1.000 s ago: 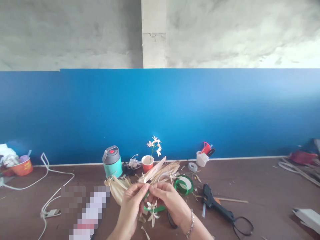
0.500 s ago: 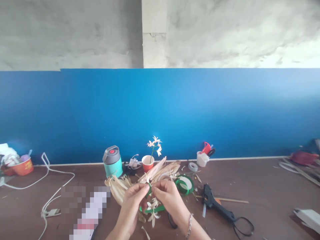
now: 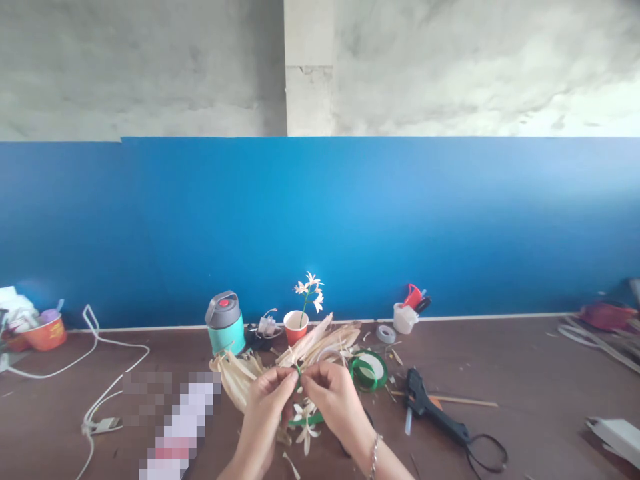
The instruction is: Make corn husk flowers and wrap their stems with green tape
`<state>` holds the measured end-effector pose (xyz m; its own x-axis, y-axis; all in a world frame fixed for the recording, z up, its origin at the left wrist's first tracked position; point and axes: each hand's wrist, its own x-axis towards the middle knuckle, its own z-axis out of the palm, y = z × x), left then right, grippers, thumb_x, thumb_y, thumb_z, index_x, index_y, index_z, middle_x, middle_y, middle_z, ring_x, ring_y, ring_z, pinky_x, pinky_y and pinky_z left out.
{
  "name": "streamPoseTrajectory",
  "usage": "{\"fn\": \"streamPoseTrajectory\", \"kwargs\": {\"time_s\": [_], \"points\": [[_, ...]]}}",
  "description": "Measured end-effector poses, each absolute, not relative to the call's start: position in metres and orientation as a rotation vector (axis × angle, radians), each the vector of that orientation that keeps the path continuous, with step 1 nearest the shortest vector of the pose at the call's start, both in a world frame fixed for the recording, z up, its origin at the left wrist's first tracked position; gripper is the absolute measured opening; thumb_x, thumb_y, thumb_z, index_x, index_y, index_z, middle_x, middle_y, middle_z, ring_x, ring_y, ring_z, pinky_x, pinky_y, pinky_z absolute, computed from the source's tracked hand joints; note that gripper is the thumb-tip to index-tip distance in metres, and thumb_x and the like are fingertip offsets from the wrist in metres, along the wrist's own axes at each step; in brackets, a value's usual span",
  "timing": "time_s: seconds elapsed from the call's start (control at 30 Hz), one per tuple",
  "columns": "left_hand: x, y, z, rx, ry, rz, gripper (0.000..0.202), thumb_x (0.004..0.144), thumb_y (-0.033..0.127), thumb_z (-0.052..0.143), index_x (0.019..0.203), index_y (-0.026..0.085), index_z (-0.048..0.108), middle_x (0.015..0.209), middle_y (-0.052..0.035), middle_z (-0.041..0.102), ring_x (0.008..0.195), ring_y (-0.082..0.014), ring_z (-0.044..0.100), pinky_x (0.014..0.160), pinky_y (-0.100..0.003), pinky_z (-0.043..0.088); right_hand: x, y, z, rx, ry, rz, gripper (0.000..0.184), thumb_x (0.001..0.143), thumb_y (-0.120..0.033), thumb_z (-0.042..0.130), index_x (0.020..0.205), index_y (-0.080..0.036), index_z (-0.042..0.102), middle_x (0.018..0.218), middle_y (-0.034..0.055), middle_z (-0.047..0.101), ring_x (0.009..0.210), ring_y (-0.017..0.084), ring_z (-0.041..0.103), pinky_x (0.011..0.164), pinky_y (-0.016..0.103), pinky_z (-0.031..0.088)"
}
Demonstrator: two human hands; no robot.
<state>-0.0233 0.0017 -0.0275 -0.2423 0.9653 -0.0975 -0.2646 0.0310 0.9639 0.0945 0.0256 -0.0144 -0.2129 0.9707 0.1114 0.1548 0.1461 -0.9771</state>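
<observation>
In the head view, the left hand (image 3: 267, 407) and the right hand (image 3: 337, 403) are meeting fingertip to fingertip. Both are pinching a thin green stem (image 3: 299, 369) just above the brown table (image 3: 525, 373), in front of the pile of dried husks (image 3: 320, 343). Compared with a second ago, the fingertips are sitting a little closer together and the right wrist is dropping lower in the picture. The loop of green strip (image 3: 311, 420) hanging under the hands by the small pale flower (image 3: 304, 427) is looking shorter. That suggests the strip is being taken up onto the stem. The roll of green tape (image 3: 369, 370) is lying just to the right of the hands. The glue gun (image 3: 430, 407) is lying farther right, and the red cup (image 3: 295, 325) is standing behind.
</observation>
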Motion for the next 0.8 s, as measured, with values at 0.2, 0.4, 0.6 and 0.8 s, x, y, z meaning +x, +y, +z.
{"fn": "streamPoseTrajectory", "kwargs": {"time_s": [0.2, 0.4, 0.6, 0.8], "points": [[-0.0232, 0.0011, -0.0267, 0.858, 1.245, 1.428, 0.038, 0.059, 0.050, 0.073, 0.064, 0.013, 0.063, 0.037, 0.0083, 0.039, 0.032, -0.0028, 0.031, 0.032, -0.015, 0.017, 0.0938, 0.0261, -0.0161, -1.137, -1.557, 1.147, 0.016, 0.068, -0.021, 0.053, 0.054, -0.014, 0.053, 0.048, -0.0031, 0.046, 0.046, 0.008, 0.036, 0.043, 0.021, 0.026], [-0.0268, 0.0006, -0.0277, 0.854, 1.245, 1.463, 0.036, 0.063, 0.047, 0.072, 0.072, 0.013, 0.066, 0.042, 0.0080, 0.043, 0.036, -0.0026, 0.028, 0.034, -0.015, 0.020, 0.0960, 0.0249, -0.0118, -1.051, -1.427, 1.374, 0.020, 0.071, -0.028, 0.055, 0.058, -0.013, 0.056, 0.050, -0.0035, 0.047, 0.048, 0.007, 0.035, 0.045, 0.020, 0.025], [-0.0303, 0.0008, -0.0261, 0.844, 1.163, 1.522, 0.029, 0.066, 0.041, 0.072, 0.079, 0.016, 0.069, 0.062, 0.0009, 0.062, 0.063, -0.0142, 0.056, 0.055, -0.019, 0.043, 0.1014, 0.0255, -0.0066, -1.051, -1.411, 1.483, 0.015, 0.067, -0.025, 0.060, 0.060, -0.012, 0.060, 0.050, -0.0039, 0.048, 0.047, 0.007, 0.034, 0.046, 0.020, 0.025], [-0.0278, -0.0010, -0.0225, 0.814, 1.156, 1.483, 0.027, 0.063, 0.040, 0.074, 0.075, 0.016, 0.070, 0.068, -0.0002, 0.065, 0.070, -0.0176, 0.060, 0.062, -0.023, 0.045, 0.0983, 0.0271, -0.0129, -1.045, -1.378, 1.484, 0.019, 0.064, -0.022, 0.064, 0.078, -0.010, 0.066, 0.051, -0.0049, 0.048, 0.048, 0.007, 0.035, 0.045, 0.020, 0.024]]}}
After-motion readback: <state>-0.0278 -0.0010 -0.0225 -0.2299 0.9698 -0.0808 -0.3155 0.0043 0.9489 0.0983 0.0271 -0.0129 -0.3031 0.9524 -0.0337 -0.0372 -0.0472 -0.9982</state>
